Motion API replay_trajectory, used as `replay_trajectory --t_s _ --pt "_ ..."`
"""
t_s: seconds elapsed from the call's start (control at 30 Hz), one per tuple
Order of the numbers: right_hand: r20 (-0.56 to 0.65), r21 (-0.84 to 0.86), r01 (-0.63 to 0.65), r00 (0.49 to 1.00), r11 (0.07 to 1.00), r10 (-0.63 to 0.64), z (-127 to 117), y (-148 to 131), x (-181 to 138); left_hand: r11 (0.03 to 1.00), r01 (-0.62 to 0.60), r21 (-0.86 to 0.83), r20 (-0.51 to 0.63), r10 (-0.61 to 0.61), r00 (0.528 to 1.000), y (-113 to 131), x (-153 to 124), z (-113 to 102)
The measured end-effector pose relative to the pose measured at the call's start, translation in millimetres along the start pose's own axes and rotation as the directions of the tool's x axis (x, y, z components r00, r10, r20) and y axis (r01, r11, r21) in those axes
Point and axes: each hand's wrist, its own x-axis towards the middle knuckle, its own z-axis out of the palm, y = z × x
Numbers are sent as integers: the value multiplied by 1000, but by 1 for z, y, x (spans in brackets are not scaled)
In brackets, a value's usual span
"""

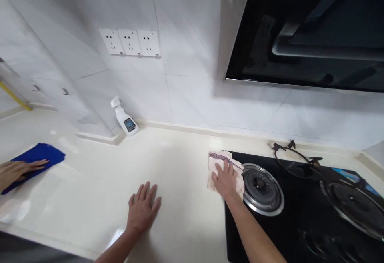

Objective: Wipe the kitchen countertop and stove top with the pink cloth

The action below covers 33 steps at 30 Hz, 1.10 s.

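Standing here in this kitchen, the bit that makes me a little nervous is the person's right hand (pixel 225 179), pressed flat, fingers slightly apart and pinching nothing, on a pale rag (pixel 213 179) with a purple edge. The rag sits at the left edge of the black glass cooktop (pixel 288 223), pushed up against the steel burner ring (pixel 262 189). I can't tell from here if that burner's been on, though no flame shows, so warm metal under a bare palm is one risk. A loose rag corner could also snag on the ring's lip and jerk the hand sideways. Further back, the black pan support (pixel 291 161) could get clipped if that arm swings wide. The left hand (pixel 142 209) is open, fingers spread, flat on the cream countertop (pixel 180 167), holding nothing. Over at the far left, someone else's hand (pixel 22 171) lies on a blue cloth (pixel 39 161), so elbows could bump if those two end up working close together. A white spray bottle (pixel 125 118) stands at the back near the corner, where a careless reach could tip it. The shiny patches on the counter might be wet or just glare, can't tell, but wet would make things slippery.
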Motion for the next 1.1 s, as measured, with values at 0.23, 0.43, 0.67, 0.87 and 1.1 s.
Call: replay_trajectory --t_s 0.23,0.43,0.67,0.87,1.1 --pt "-1 16 35 999 999 -35 0 10 -63 1000 0 2 3 0 1000 0 1 1" --pt "-128 -59 210 968 976 -216 14 85 -165 1000 0 15 -1 0 1000 -3 2 5" --pt "-302 -159 20 951 987 -68 8 205 -212 1000 0 29 -2 0 1000 1 2 0" --pt "-371 -186 -79 928 979 4 9 147 -217 999 5 36 15 -5 1000 4 2 -4" --pt "-170 -76 478 858 875 -484 25 31 -233 1000 -2 15 8 2 1000 6 0 -5"
